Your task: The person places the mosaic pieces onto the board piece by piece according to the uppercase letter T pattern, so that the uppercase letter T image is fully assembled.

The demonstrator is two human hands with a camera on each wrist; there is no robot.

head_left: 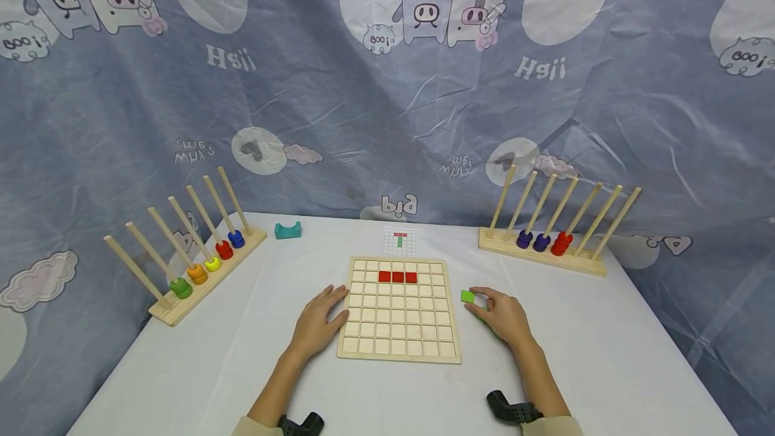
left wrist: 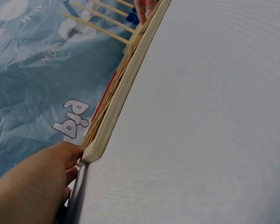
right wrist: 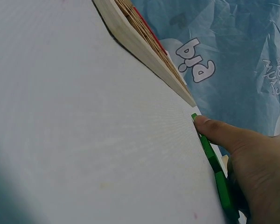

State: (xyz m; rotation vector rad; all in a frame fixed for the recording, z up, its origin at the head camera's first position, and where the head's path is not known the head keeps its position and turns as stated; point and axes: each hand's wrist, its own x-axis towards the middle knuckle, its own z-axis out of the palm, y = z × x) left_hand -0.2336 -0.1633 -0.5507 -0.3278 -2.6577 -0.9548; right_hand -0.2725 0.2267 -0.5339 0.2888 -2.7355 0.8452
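Observation:
A square wooden grid board (head_left: 399, 360) lies on the white table, with three red tiles (head_left: 397, 277) side by side in an upper row. My left hand (head_left: 316, 325) rests at the board's left edge, fingers extended, fingertips touching the rim; the left wrist view shows that hand (left wrist: 42, 179) at the board's corner. Right of the board, my right hand (head_left: 504, 315) pinches a green tile (head_left: 467, 296) between thumb and index finger. More green tiles (right wrist: 225, 191) lie on the table beneath the right hand (right wrist: 256, 168), partly hidden by it in the head view.
Behind the board lies a pattern card (head_left: 399, 241) with a red and green T on a grid. Wooden peg racks with coloured beads stand at the left (head_left: 208, 278) and right (head_left: 545, 251). A teal block (head_left: 288, 230) sits at the back left, before a printed cloth (head_left: 387, 120).

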